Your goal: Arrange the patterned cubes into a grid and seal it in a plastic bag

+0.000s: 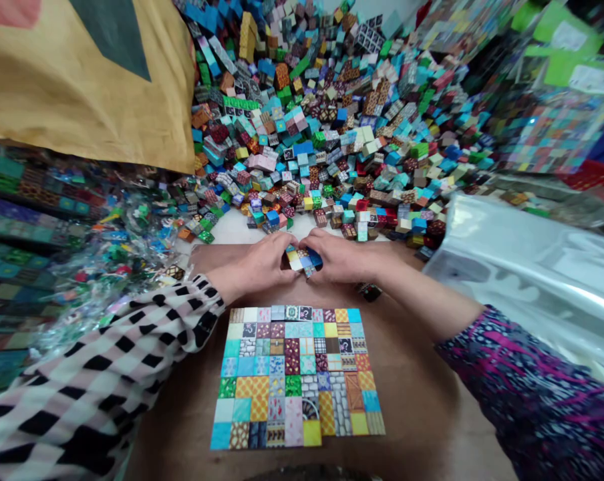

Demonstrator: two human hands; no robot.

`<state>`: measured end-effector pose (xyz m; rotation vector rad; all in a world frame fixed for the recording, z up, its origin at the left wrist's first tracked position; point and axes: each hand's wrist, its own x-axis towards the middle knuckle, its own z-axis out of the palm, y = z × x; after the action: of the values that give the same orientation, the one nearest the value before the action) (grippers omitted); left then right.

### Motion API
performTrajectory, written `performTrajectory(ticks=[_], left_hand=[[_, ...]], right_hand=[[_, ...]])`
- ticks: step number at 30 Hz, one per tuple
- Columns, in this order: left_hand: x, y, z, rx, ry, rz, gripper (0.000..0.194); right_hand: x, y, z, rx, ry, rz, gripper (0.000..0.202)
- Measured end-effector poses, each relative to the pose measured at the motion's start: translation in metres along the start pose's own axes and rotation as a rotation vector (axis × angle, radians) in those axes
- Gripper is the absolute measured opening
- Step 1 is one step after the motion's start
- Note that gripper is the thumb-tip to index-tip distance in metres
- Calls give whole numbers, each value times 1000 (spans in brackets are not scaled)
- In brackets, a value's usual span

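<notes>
Both hands meet above the far part of a brown board (412, 374). My left hand (269, 264) and my right hand (335, 257) are closed around a small group of patterned cubes (303, 259), some yellow, some blue, one side in each hand. Nearer to me on the board lies a flat, nearly rectangular layer of patterned cubes (292, 377) set edge to edge, its near edge uneven at the right. A dark cube (369, 291) sits apart, just below my right wrist.
A large heap of loose cubes (327, 133) spreads beyond the board. Small plastic-wrapped pieces (131, 247) and rows of cubes (16, 234) lie left, under a tan cloth (91, 93). Clear plastic bags (527, 267) lie right, near a red basket (600, 180).
</notes>
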<state>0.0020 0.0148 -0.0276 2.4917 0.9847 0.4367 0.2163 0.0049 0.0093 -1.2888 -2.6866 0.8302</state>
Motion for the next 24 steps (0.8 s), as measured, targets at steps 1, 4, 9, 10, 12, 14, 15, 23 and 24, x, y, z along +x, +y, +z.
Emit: performTrajectory(ticks=[1, 4, 9, 10, 12, 14, 15, 23, 24], left_hand=[[0, 0, 0, -3, -1, 0, 37], [-1, 2, -1, 7, 3, -4, 37], [-2, 4, -5, 63, -16, -24, 37], [-2, 4, -6, 86, -28, -18, 37], [-4, 4, -8, 148, -50, -11, 38], [-6, 4, -10, 202, -58, -25, 40], [-7, 4, -11, 216, -52, -34, 41], [-7, 2, -14, 239, -89, 53, 33], [-7, 3, -14, 247, -88, 50, 31]], right_hand=[[0, -1, 0, -3, 0, 1, 42], [0, 0, 1, -15, 10, -10, 39], [-3, 4, 5, -41, 51, 55, 36], [-4, 5, 7, -48, 68, 80, 37], [-5, 6, 9, -62, 105, 142, 40], [-8, 6, 11, -72, 129, 203, 48], [-10, 5, 11, -79, 136, 225, 55], [-19, 14, 8, -198, 101, -126, 50], [-19, 15, 8, -194, 93, -148, 43]])
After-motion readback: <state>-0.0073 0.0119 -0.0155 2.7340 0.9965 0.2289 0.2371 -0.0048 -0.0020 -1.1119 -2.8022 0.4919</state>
